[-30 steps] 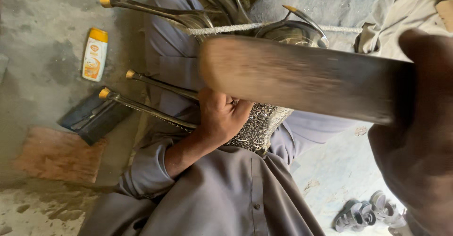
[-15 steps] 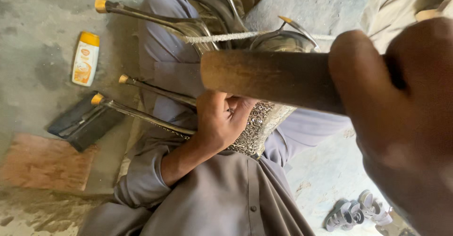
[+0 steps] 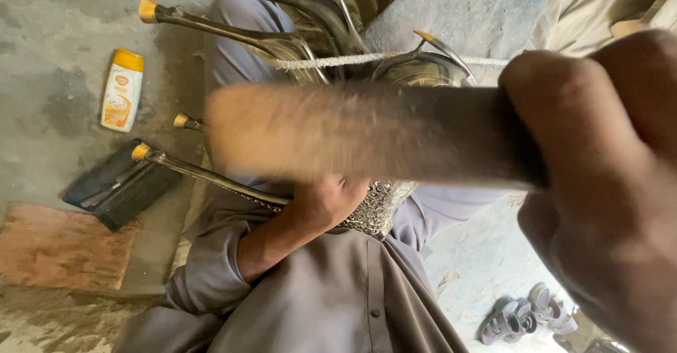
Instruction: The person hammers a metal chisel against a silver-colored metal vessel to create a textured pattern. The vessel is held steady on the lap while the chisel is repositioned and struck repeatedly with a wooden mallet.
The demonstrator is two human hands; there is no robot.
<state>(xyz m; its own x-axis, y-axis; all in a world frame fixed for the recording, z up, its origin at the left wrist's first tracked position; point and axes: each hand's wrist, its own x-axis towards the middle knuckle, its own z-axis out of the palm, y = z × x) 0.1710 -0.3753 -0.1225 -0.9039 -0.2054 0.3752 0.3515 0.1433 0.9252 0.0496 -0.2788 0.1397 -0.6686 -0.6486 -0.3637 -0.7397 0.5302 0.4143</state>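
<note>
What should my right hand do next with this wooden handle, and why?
Probably bring the wooden handle down, in a controlled swing, toward the patterned metal piece that the left hand steadies on the lap. The right hand grips it raised close to the camera, motion-blurred, and its striking end is not visible. Keep the left fingers clear.

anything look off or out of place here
The chair lies tipped over across the person's lap, its metal legs pointing sideways. A white cord is stretched across its frame. On the floor, a bottle lies flat and a pair of sandals sits loose. The wooden handle is blurred.
</note>
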